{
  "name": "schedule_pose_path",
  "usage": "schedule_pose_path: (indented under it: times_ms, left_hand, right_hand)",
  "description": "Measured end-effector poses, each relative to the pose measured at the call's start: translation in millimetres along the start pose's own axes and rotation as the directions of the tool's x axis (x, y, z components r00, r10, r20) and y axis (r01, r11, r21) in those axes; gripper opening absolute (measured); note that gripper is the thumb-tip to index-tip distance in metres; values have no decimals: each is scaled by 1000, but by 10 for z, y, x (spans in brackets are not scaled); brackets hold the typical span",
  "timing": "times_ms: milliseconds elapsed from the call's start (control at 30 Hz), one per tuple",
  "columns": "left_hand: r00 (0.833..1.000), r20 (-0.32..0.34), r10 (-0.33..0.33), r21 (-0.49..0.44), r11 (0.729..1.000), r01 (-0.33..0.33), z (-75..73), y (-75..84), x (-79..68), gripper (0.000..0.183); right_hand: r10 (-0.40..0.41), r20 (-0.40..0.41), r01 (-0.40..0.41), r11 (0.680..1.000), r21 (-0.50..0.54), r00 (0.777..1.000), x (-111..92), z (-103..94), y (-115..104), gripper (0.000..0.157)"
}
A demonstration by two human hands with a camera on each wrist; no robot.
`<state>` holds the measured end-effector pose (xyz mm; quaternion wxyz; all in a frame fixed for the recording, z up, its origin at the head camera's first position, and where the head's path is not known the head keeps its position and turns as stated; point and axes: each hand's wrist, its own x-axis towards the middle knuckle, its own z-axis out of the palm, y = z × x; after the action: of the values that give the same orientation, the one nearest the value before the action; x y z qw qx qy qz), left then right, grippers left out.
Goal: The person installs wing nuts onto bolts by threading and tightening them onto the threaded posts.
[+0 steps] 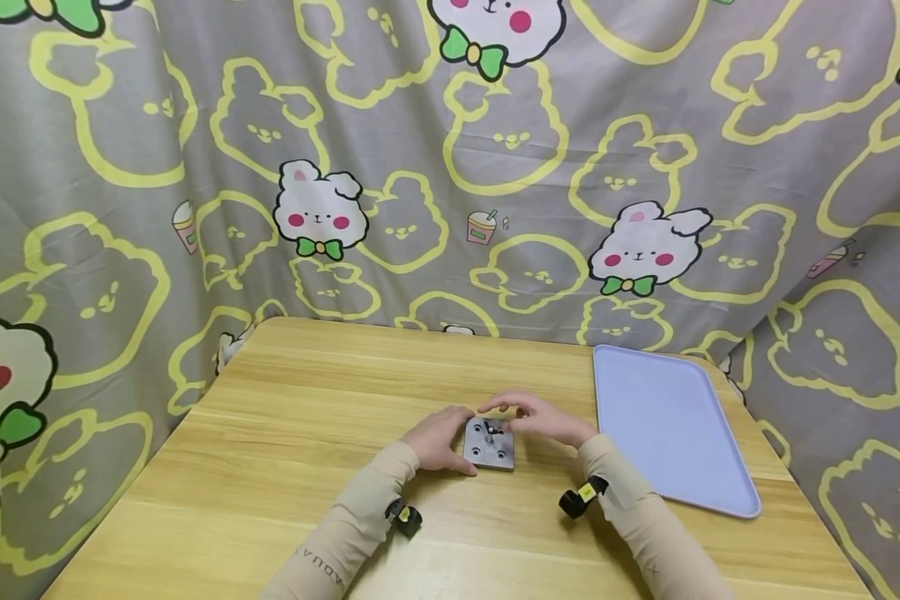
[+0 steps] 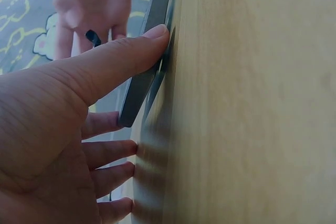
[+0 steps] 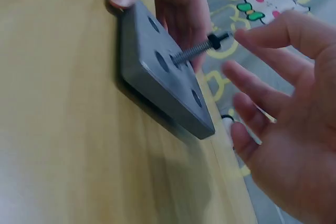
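A square grey metal plate [image 1: 489, 461] with several holes is over the table in front of me. My left hand [image 1: 437, 439] grips its left side, thumb [image 2: 131, 53] along one edge and fingers on the far one. In the wrist views the plate tilts, with shadow under it. From its face sticks a threaded bolt [image 3: 191, 53] carrying a small black nut-like piece [image 3: 214, 41] near the free end. My right hand [image 1: 546, 419] hovers at the plate's right side, fingers loosely bent, one fingertip right at the bolt's end.
A light blue tray [image 1: 663, 425] lies on the right of the wooden table [image 1: 330, 383], beside my right forearm. Behind the table hangs a grey patterned curtain [image 1: 412, 133]. Each wrist wears a black camera strap [image 1: 583, 497].
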<state>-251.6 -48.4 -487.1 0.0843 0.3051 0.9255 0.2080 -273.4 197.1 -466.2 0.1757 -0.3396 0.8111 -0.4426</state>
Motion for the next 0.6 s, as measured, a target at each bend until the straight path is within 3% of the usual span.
schedule_pose_path:
  times_ms: [133, 300, 600]
  left_hand:
    - [1000, -5, 8, -10, 1000, -8, 2, 1, -7, 98]
    - [1000, -7, 18, -9, 1000, -18, -4, 3, -18, 95]
    - [1000, 3, 11, -7, 1000, -11, -10, -6, -10, 93]
  right_hand:
    - [33, 135, -38, 999, 31, 990, 79, -77, 38, 51]
    - [69, 250, -83, 996, 46, 966, 195, -122, 23, 50]
    - [66, 319, -95, 993, 76, 946, 299, -116, 5, 43]
